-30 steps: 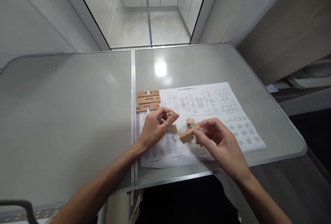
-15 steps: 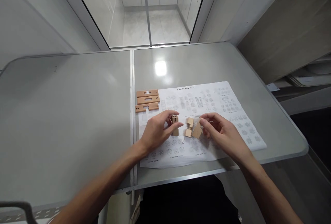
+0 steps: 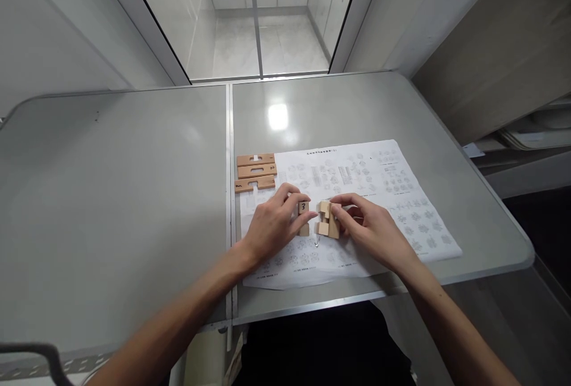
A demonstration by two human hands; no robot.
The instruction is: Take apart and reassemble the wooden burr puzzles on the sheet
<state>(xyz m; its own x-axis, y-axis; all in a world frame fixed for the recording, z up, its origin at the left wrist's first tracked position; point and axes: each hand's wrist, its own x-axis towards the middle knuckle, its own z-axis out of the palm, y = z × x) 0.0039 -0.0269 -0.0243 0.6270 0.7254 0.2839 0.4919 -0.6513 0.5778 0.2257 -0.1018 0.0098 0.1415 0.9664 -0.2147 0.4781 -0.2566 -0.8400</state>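
My left hand [image 3: 279, 216] grips a small wooden block marked 3 [image 3: 303, 207] between thumb and fingers, over a printed sheet. To its right, my right hand [image 3: 363, 219] pinches a plain upright wooden block [image 3: 334, 222] with thumb and index finger. This block stands against a notched light wooden piece [image 3: 323, 228] on its left. A gap separates the notched piece from the block marked 3. The sheet [image 3: 383, 166] with rows of small printed figures lies under both hands.
Three brown slotted wooden pieces [image 3: 256, 170] lie at the sheet's upper left corner, marked with numbers. A metal seam [image 3: 229, 195] splits the grey table [image 3: 134, 195]. Shelves [image 3: 526, 136] stand at the right, and a glass door is behind the table.
My right hand has moved left with its block, which now stands straighter and close against the notched piece. My left hand's fingers have shifted slightly around the block marked 3.
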